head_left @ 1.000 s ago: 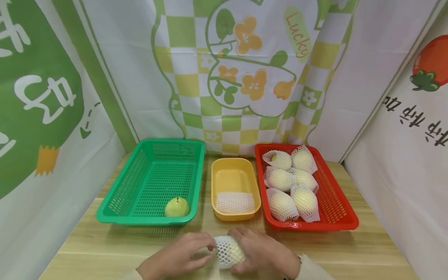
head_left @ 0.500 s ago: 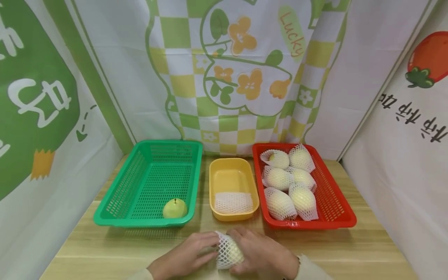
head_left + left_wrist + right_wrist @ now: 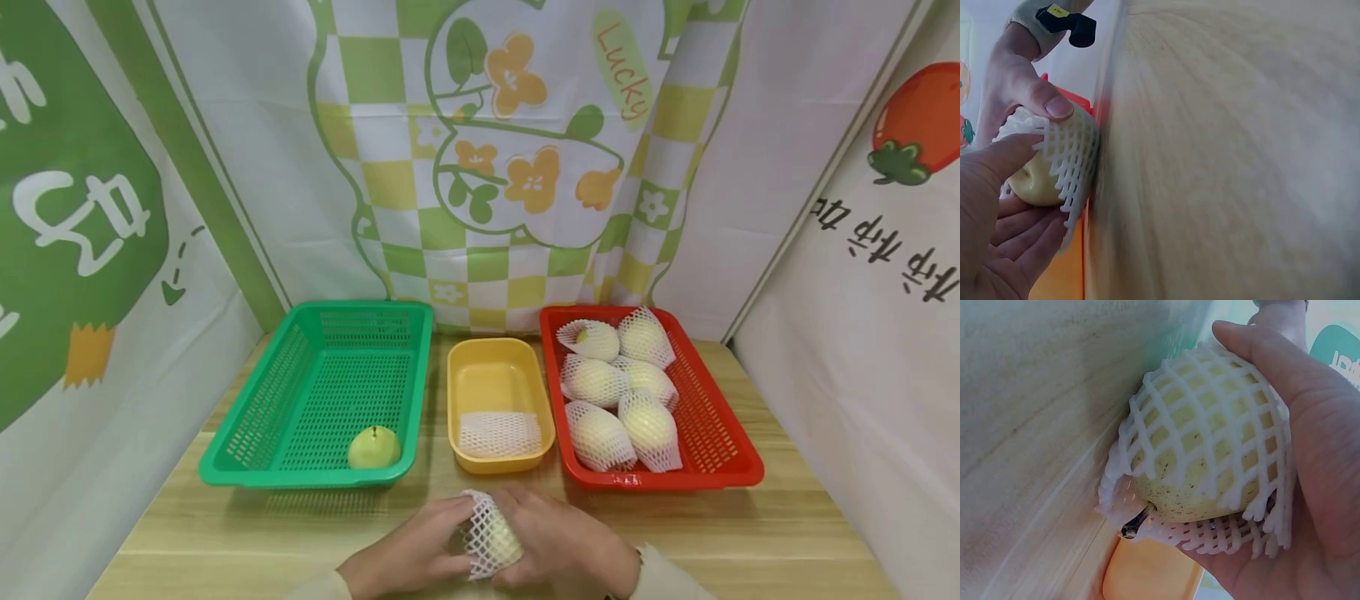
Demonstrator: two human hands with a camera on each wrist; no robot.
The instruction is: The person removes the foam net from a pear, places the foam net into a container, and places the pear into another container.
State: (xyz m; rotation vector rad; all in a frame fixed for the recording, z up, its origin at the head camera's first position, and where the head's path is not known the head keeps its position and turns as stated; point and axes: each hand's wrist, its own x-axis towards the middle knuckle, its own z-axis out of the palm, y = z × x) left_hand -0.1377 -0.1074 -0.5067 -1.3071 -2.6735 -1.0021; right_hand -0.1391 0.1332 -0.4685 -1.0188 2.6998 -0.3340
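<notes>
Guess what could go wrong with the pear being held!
The white foam mesh sleeve might slip off, since one end of the round yellow-green pear is uncovered. The thin dark stem could snag the sleeve's edge. If the bare hands loosened, the pear might roll across the pale wooden table.

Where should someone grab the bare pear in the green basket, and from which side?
Probably grip the bare pear around its rounded flanks, from above: it sits with its stem up in the near right corner of the green basket, whose raised sides limit reaching in sideways.
</notes>
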